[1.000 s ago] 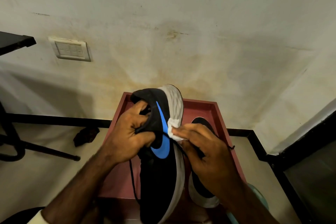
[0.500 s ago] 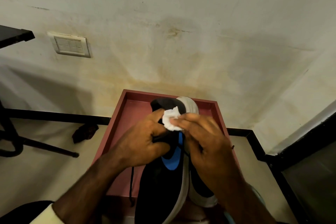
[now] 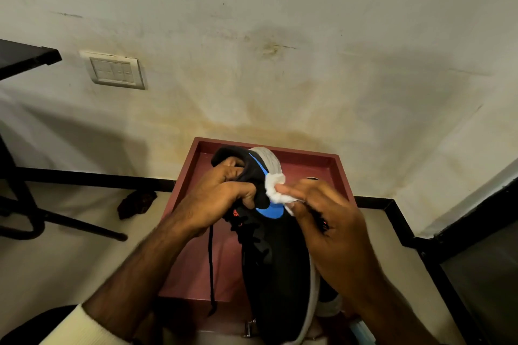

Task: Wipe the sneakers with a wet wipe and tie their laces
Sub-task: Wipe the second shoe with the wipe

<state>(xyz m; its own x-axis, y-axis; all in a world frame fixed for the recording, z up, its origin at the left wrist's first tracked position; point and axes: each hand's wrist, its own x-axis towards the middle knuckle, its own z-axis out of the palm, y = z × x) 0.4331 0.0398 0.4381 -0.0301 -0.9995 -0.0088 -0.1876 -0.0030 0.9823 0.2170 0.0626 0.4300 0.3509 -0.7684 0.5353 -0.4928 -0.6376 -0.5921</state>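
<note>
Second sneaker (image 3: 329, 307) — mostly hidden behind right hand (image 3: 333, 230).

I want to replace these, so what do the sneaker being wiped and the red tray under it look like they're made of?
Sneaker: upper looks like matte black knit or mesh fabric, no shine; the sole rim looks like pale grey foam or rubber, faintly textured. Tray: looks like maroon painted wood or board, flat square-edged walls with a dull finish; could be plastic.

You face a stained wall (image 3: 280, 64) with a white switch plate (image 3: 113, 71); a dark red tray (image 3: 340, 173) sits on the floor, a dark crumpled scrap (image 3: 137, 202) just beside it.
</note>
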